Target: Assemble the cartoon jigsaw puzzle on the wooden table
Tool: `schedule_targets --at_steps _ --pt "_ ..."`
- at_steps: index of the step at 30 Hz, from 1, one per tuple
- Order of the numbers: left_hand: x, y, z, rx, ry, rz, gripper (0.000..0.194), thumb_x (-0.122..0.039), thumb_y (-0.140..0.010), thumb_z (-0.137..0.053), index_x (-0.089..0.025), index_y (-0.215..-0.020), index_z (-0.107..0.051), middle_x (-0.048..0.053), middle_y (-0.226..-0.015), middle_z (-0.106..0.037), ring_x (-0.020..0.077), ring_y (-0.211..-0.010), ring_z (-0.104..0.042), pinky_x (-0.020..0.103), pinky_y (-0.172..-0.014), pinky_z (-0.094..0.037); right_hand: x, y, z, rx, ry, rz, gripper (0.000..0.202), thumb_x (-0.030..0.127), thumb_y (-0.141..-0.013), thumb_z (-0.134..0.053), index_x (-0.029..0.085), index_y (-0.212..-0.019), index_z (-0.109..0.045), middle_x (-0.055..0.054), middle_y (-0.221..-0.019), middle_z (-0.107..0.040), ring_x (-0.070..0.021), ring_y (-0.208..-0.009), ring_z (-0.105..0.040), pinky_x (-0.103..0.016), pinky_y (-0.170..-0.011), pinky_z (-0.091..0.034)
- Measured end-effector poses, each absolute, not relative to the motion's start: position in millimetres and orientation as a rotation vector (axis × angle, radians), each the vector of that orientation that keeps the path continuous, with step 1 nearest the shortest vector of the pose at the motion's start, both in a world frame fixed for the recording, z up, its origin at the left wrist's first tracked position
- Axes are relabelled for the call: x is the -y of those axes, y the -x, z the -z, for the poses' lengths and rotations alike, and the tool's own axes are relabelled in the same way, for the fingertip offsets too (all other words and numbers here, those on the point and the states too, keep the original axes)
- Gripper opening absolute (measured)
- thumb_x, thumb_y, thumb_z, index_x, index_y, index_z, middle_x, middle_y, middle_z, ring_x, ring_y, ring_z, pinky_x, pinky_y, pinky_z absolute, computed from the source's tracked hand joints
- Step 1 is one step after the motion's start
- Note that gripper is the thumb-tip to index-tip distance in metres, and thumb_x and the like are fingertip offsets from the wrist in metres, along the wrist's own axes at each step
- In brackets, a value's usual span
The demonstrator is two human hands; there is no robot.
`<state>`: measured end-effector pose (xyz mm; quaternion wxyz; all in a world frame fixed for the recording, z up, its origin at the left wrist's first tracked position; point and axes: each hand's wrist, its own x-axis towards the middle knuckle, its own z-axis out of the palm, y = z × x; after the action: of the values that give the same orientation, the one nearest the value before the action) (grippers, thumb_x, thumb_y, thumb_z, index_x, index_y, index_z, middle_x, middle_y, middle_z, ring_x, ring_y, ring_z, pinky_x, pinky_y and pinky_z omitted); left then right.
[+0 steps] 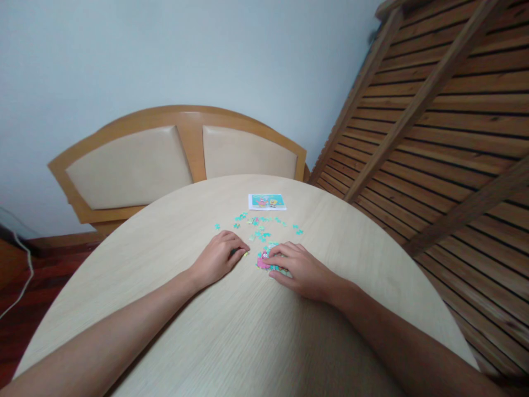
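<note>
White cable (28,270) hung at the far left, with a padded panel (132,165) behind the round, pale bench (194,353). On the bench the left hand (221,256) rested low, its thumb and forefinger closed on a small yellowish piece (247,253). Beyond it, loose jigsaw pieces (260,235), mostly turquoise, lay strewn in an arc, and behind them a picture card (266,202) lay flat. Right of the left hand, near the bench's middle, sat a cluster of pieces (263,264), pink and turquoise, under the right hand (300,267). That hand curved over the cluster with thumb and fingers apart; whether it gripped or merely steadied could not be told. Slatted wood (433,121) leaned at the far right.

Good handling seemed to call for a light pinch by the edges, turning the piece to match its neighbours' shape and colour, with the other fingers bracing the cluster so that nothing slid.

Much of the cluster was covered by the right fingers, so its joins could not be read. The yellowish piece barely showed, its outline lost, and both forearms ran out of view.
</note>
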<state>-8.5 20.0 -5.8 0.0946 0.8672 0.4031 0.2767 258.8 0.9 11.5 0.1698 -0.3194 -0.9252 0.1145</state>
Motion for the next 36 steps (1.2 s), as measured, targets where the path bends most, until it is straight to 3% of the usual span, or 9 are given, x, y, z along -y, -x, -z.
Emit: schedule_targets --at_steps 4,7,10,12,16,24,31,36 --pt "-24.7 7.8 3.9 -1.275 -2.567 -0.835 0.017 -0.027 -0.098 -0.057 -0.021 -0.099 -0.072 0.006 -0.101 -0.074 0.023 -0.099 -0.064 0.041 -0.094 -0.049 -0.9 -258.4 -11.5 2.621 0.905 -0.33 0.032 0.033 -0.097 -0.06 0.03 -0.128 -0.067 -0.007 -0.119 -0.066 -0.0235 -0.114 -0.057 -0.041 -0.099 -0.042" --pt "-33.0 3.1 -0.5 -1.303 -2.603 -0.813 0.025 -0.027 -0.101 -0.049 -0.02 -0.113 -0.069 0.008 -0.116 -0.072 0.0234 -0.11 -0.064 0.043 -0.1 -0.049 -1.2 -257.7 -12.1 2.625 0.911 -0.325 0.031 0.032 -0.097 -0.061 0.03 -0.127 -0.067 -0.007 -0.12 -0.066 -0.0238 -0.115 -0.057 -0.042 -0.099 -0.042" --pt "-47.8 -3.1 -2.3 -1.282 -2.762 -0.647 0.04 -0.03 -0.1 -0.049 -0.019 -0.138 -0.055 0.012 -0.146 -0.055 0.0268 -0.135 -0.05 0.047 -0.112 -0.04 -1.3 -256.9 -12.7 2.635 0.919 -0.324 0.032 0.032 -0.096 -0.062 0.029 -0.128 -0.067 -0.007 -0.121 -0.066 -0.0242 -0.115 -0.057 -0.042 -0.1 -0.042" --pt "-57.8 -6.2 -1.2 -1.379 -2.776 -0.518 0.048 -0.036 -0.101 -0.048 -0.016 -0.144 -0.049 0.014 -0.152 -0.049 0.0297 -0.141 -0.044 0.05 -0.116 -0.035 -1.2 -256.3 -12.9 2.642 0.921 -0.324 0.032 0.032 -0.096 -0.062 0.028 -0.128 -0.067 -0.008 -0.121 -0.066 -0.0244 -0.115 -0.057 -0.043 -0.1 -0.042" --pt "-65.1 -3.1 1.7 -1.482 -2.783 -0.388 0.047 -0.04 -0.103 -0.042 -0.014 -0.14 -0.053 0.014 -0.146 -0.055 0.0302 -0.137 -0.048 0.049 -0.114 -0.037 -0.5 -255.0 -12.2 2.641 0.911 -0.312 0.031 0.033 -0.097 -0.06 0.027 -0.127 -0.067 -0.008 -0.121 -0.066 -0.0242 -0.114 -0.056 -0.042 -0.099 -0.042" --pt "-50.9 17.2 -11.0 -1.451 -2.83 -0.5 0.03 -0.034 -0.101 -0.044 -0.019 -0.102 -0.07 0.009 -0.117 -0.072 0.0266 -0.109 -0.064 0.046 -0.099 -0.048 -0.8 -254.9 -12.6 2.635 0.898 -0.309 0.031 0.033 -0.097 -0.06 0.027 -0.126 -0.068 -0.008 -0.118 -0.066 -0.024 -0.113 -0.057 -0.041 -0.098 -0.042" --pt "-72.6 7.0 -8.5 -1.606 -2.698 -0.479 0.023 -0.028 -0.093 -0.056 -0.02 -0.112 -0.066 0.01 -0.106 -0.075 0.026 -0.096 -0.069 0.037 -0.085 -0.053 -1.0 -255.7 -11.9 2.638 0.918 -0.307 0.03 0.034 -0.097 -0.06 0.026 -0.125 -0.068 -0.008 -0.119 -0.066 -0.0245 -0.114 -0.057 -0.041 -0.097 -0.043" --pt "-81.6 2.8 -7.3 -1.577 -2.667 -0.499 0.021 -0.024 -0.092 -0.057 -0.021 -0.11 -0.067 0.007 -0.103 -0.075 0.0245 -0.096 -0.068 0.035 -0.085 -0.052 -1.5 -256.1 -12.0 2.638 0.901 -0.31 0.031 0.033 -0.097 -0.06 0.027 -0.127 -0.067 -0.008 -0.119 -0.066 -0.0242 -0.114 -0.057 -0.041 -0.098 -0.042"
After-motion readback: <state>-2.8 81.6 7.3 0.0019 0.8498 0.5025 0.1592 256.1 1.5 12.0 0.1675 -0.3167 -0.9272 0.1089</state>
